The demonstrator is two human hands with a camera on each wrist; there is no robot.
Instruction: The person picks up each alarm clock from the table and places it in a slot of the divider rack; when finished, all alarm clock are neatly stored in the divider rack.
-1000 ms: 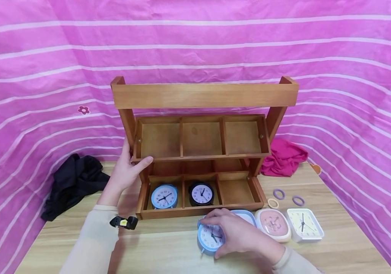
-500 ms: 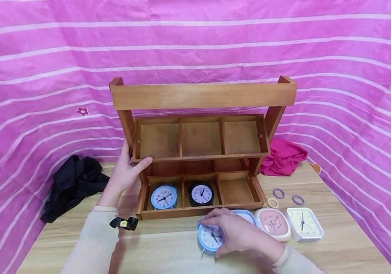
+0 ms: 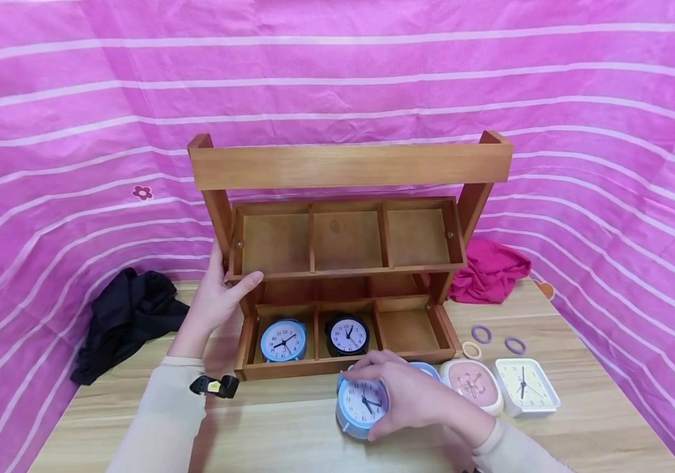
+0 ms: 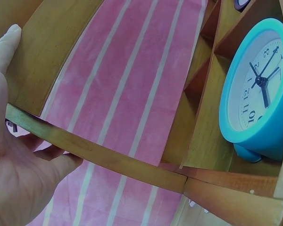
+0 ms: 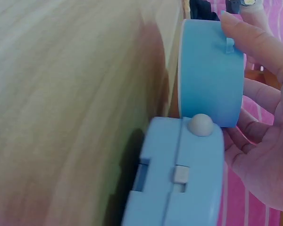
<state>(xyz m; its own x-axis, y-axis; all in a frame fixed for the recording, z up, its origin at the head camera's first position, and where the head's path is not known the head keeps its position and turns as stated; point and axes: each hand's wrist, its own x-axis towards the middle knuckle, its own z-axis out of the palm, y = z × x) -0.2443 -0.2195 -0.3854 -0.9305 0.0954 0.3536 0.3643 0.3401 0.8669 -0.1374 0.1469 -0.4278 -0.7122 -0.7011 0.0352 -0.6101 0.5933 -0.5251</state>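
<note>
My right hand (image 3: 405, 391) grips a round light-blue alarm clock (image 3: 354, 420) between thumb and fingers, close over the table in front of the wooden rack (image 3: 349, 164). In the right wrist view the thumb lies on the side of this clock's casing. My left hand (image 3: 210, 302) holds the rack's left side, thumb on the upper tray's front corner and fingers behind the side post. The lower tray bears a blue round alarm clock (image 3: 283, 340) in its left compartment and a black one (image 3: 347, 334) in the middle; its right compartment is bare.
A pale blue clock (image 5: 179, 183), partly behind my right hand in the head view, lies beside a pink clock (image 3: 471, 386) and a white square clock (image 3: 526, 386). Small rings (image 3: 481, 334) lie near them. Black cloth (image 3: 130, 315) and magenta cloth (image 3: 488, 272) flank the rack.
My right hand has shifted slightly left with the round light-blue alarm clock, away from the pale blue clock beside it. The left hand keeps its hold on the rack.
</note>
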